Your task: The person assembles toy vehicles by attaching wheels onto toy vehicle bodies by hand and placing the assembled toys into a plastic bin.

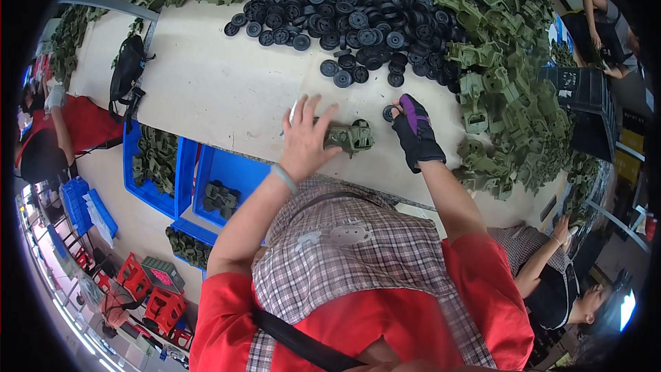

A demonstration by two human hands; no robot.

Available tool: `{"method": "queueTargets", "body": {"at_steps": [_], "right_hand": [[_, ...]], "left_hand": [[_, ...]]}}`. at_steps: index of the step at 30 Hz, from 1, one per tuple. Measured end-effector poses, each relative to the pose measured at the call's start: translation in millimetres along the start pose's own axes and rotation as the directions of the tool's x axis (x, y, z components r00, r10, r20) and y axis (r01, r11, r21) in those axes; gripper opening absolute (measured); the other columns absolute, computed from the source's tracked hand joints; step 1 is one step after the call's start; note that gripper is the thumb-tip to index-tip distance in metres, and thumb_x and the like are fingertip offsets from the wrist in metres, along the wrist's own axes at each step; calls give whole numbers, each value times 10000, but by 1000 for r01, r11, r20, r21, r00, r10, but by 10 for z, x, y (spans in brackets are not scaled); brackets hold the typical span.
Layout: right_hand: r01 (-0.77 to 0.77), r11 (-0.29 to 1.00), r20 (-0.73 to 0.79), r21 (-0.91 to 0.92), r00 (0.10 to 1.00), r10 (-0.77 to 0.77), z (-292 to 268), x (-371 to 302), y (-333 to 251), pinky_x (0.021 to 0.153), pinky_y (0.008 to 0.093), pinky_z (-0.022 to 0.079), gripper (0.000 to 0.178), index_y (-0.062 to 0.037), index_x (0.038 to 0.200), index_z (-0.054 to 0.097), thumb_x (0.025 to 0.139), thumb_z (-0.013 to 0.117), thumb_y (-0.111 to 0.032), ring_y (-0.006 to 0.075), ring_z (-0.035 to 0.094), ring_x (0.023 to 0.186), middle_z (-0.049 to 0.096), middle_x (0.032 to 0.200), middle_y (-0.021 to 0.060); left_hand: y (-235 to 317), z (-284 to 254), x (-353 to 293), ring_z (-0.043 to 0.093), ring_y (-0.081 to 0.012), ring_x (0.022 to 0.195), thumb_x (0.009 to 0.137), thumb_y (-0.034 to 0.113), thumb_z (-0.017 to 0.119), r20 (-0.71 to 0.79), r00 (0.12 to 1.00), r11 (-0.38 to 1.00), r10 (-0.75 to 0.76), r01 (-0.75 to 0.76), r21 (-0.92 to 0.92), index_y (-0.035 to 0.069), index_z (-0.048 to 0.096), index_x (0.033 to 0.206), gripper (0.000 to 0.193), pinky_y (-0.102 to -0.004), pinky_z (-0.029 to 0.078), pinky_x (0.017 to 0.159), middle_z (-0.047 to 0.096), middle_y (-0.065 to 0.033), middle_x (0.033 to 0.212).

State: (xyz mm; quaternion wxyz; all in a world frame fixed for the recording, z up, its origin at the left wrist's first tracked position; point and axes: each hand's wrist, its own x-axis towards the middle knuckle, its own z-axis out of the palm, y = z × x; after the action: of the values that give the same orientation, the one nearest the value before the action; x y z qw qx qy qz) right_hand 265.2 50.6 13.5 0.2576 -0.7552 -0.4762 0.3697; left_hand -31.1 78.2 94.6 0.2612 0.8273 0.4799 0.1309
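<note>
A small olive-green toy vehicle body (pixel 359 137) lies on the pale worktable (pixel 227 86) in front of me, with a black wheel at its far side. My left hand (pixel 307 139) is just left of it, open, fingers spread and the thumb close to the body; whether it touches cannot be told. Something white shows at one of its fingertips. To the right of the body, my right hand (pixel 417 132), in a black and purple fingerless glove, pinches a black toy wheel (pixel 388 114) between thumb and fingers.
Black wheels (pixel 344 17) are heaped at the table's far side. Green plastic parts (pixel 509 89) pile up on the right and far left. A black pouch (pixel 128 65) lies left. Blue bins (pixel 184 172) with green parts sit below the near edge. Co-workers (pixel 551 262) are on both sides.
</note>
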Motion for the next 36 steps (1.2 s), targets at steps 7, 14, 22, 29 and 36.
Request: {"method": "queueTargets", "body": {"at_steps": [7, 14, 22, 29, 36], "right_hand": [[421, 714, 280, -560, 907, -316, -144, -178, -27, 866, 518, 541, 335, -96, 1122, 710, 811, 818, -158, 405, 671, 1020, 732, 1062, 154], [525, 845, 301, -101, 826, -477, -247, -390, -428, 853, 508, 537, 394, -105, 1171, 725, 790, 817, -144, 378, 671, 969, 695, 977, 149], [680, 683, 593, -267, 674, -440, -174, -316, -681, 899, 481, 530, 407, -125, 1170, 738, 785, 828, -222, 346, 672, 1011, 705, 1033, 122], [690, 656, 643, -307, 658, -392, -161, -288, -654, 966, 497, 521, 454, -96, 1208, 731, 801, 839, -265, 372, 660, 1091, 708, 1145, 160], [689, 699, 292, -190, 720, -630, -52, -284, -767, 1055, 498, 514, 622, -65, 1381, 658, 818, 845, -254, 441, 637, 1210, 678, 1330, 226]], "left_hand": [[-294, 663, -206, 586, -383, 1204, 724, 311, 955, 334, 940, 992, -69, 27, 127, 177, 626, 1327, 700, -552, 572, 925, 544, -143, 1287], [-81, 754, -305, 585, -362, 1156, 773, 301, 911, 274, 944, 969, -181, 123, 216, 174, 631, 1217, 540, -526, 549, 893, 530, -124, 1250], [-110, 814, -315, 572, -374, 1136, 758, 295, 912, 227, 961, 976, -159, 117, 185, 175, 655, 1195, 521, -528, 554, 877, 519, -133, 1260], [-99, 763, -261, 560, -380, 1159, 743, 280, 917, 213, 965, 980, -154, 122, 157, 172, 642, 1210, 553, -530, 557, 887, 518, -141, 1251], [-114, 832, -354, 564, -363, 1175, 725, 238, 890, 92, 992, 990, -85, 73, 122, 171, 670, 1153, 486, -525, 583, 858, 536, -122, 1212]]}}
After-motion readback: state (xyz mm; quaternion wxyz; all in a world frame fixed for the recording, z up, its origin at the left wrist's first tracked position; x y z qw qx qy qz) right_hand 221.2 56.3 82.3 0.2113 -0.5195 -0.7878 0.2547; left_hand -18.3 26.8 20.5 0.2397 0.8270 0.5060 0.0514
